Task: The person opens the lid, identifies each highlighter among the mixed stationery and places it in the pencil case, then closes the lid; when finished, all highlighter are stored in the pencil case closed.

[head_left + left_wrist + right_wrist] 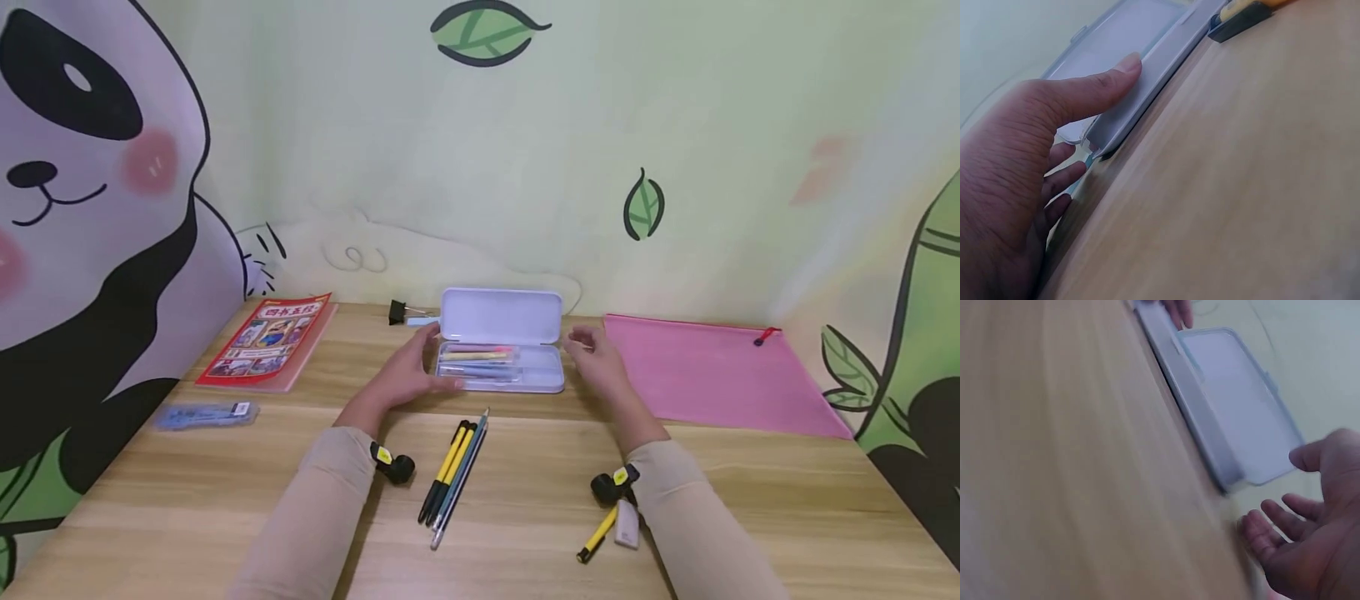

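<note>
A pale lilac pencil case (542, 375) stands with its lid (501, 317) raised, towards the back of the table. Inside its left part lies a clear packet of slim pens or sticks (480, 357). My left hand (405, 367) holds the case at its left end, the thumb (1100, 94) along the front wall and the other fingers round the end. Off the case's right end is my right hand (600, 358), its fingers (1282, 519) loosely bent and nothing held between them. In front lie yellow-and-black pens (450, 467) and pencils (467, 471), side by side.
At the back right lies a pink zip pouch (720, 371). To the left are a red booklet (266, 337) and a blue packet (206, 415). A black binder clip (397, 312) sits behind the left hand. Near the right forearm are an eraser (627, 525) and a yellow pen (597, 535).
</note>
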Demonstrator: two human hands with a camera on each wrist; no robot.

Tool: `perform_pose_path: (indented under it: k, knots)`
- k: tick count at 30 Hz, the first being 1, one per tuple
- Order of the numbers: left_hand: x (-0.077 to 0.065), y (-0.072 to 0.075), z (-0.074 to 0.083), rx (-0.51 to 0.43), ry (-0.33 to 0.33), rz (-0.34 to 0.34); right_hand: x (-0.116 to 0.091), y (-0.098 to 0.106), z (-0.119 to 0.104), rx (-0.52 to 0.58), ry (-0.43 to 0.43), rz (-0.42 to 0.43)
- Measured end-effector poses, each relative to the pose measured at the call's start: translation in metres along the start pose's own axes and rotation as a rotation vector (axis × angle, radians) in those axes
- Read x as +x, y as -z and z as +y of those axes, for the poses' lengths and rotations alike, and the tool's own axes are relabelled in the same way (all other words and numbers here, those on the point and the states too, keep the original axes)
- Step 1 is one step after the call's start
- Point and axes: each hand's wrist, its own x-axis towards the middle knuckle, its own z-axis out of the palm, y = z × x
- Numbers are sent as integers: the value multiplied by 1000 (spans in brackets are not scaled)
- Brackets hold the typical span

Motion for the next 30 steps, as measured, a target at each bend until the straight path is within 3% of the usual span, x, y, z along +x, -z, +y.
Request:
perform_pose_path:
  k: [4, 20, 22, 26, 30]
  knots:
    - [1, 1, -3, -35, -15, -7, 1, -9, 11, 82, -15, -70]
    - [2, 2, -5, -130, -113, 35, 2, -8, 13, 161, -21, -89]
    - [1, 2, -4, -80, -129, 30, 1, -8, 13, 130, -29, -77]
    - [-2, 3, -3, 19, -107, 2, -2, -9, 13, -32, 7, -89]
    - [-4, 2, -2, 29, -70, -15, -5, -9, 15, -117, 54, -116]
